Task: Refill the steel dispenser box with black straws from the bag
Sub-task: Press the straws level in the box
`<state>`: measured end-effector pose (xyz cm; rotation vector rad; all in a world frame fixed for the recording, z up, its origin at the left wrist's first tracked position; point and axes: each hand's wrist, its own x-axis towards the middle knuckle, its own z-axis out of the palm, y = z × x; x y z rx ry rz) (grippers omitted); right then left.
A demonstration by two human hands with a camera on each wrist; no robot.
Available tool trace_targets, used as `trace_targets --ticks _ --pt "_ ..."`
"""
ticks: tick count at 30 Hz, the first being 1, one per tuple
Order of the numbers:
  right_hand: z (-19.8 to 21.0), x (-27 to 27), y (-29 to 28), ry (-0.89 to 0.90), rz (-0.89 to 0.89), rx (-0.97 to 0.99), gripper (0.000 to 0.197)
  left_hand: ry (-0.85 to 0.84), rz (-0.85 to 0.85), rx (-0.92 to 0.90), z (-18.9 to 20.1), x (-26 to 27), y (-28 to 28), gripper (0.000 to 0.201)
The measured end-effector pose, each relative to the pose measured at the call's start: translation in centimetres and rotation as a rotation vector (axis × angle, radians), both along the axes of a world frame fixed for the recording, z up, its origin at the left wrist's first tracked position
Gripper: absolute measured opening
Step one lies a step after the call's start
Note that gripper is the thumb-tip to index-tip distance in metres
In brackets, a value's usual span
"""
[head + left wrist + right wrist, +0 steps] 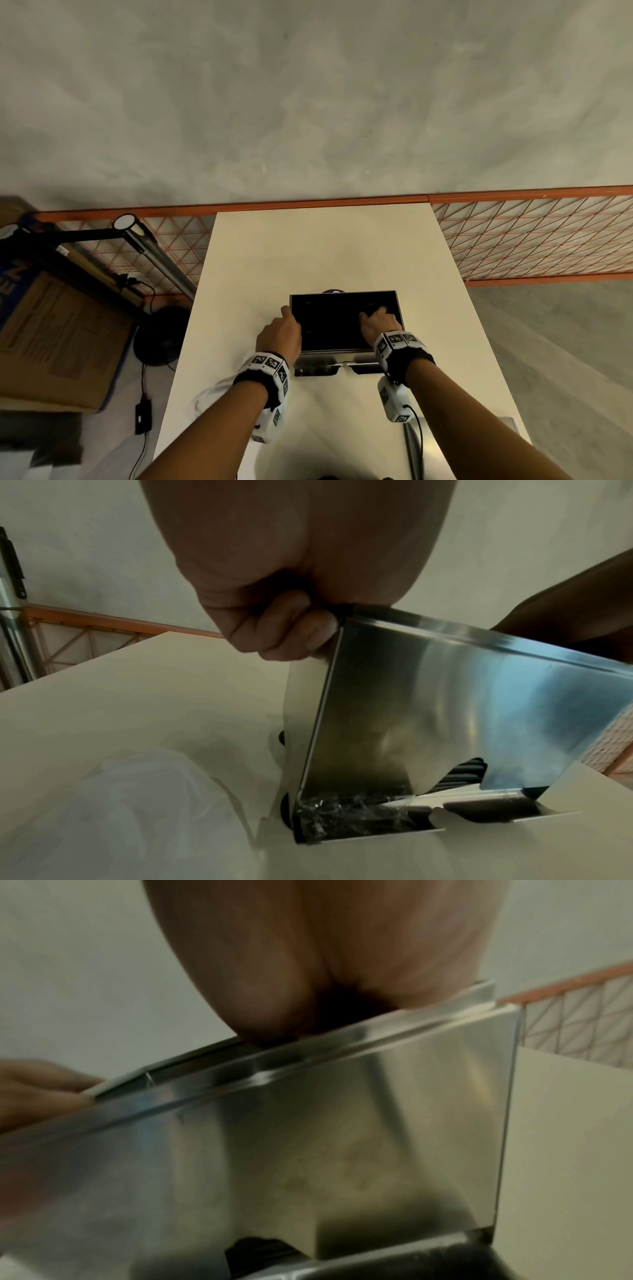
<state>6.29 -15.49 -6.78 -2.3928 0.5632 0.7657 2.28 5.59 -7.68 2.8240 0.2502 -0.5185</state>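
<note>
The steel dispenser box [399, 308] stands on the white table [325, 246], its top open and its inside dark with black straws [329, 322]. My left hand [281, 330] is at the box's left rim, and in the left wrist view its curled fingers [291, 631] grip the top corner. My right hand [378, 320] reaches down into the box on the right. Its fingertips are hidden among the straws, and the palm [325, 974] lies over the rim. Black straws [462, 773] show at the front slot above the tray. The clear bag [120, 804] lies slack to the left.
A steel piece [416, 445] lies on the table near my right forearm. An orange wire-mesh rack [534, 236] runs behind the table. To the left are a cardboard box [58, 335], a lamp [137, 233] and a round black base [161, 334] on the floor.
</note>
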Motion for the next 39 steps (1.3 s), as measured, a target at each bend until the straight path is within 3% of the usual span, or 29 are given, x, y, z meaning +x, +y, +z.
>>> trace_targets --ticks 5,11,14,18,21,29,35,39 --pt "-0.1 0.6 -0.6 0.007 -0.03 0.041 0.058 -0.009 -0.003 0.005 -0.1 0.1 -0.1 0.03" --pt "0.4 -0.2 -0.3 -0.066 0.053 -0.034 0.055 -0.013 0.0 0.004 -0.2 0.1 0.0 0.032" --pt "1.1 -1.2 0.8 -0.177 0.235 -0.158 0.065 -0.012 0.003 0.0 -0.4 0.2 0.0 0.031" --pt "0.7 -2.4 2.7 -0.51 0.655 -0.228 0.051 -0.016 0.006 0.001 -0.5 0.2 0.1 0.03" --pt "-0.2 -2.2 3.6 -0.413 0.846 -0.188 0.057 -0.024 0.003 0.015 -0.4 0.3 -0.1 0.03" --pt "-0.7 -2.8 3.0 -0.281 0.961 -0.207 0.053 -0.015 0.013 0.019 -0.4 0.3 -0.1 0.03" --pt "1.2 -4.2 3.3 -0.548 0.922 -0.104 0.046 -0.009 0.017 0.026 -0.5 0.3 -0.2 0.028" --pt "1.0 -5.2 3.8 -0.448 1.023 -0.076 0.045 -0.011 0.018 0.035 -0.4 0.3 -0.3 0.029"
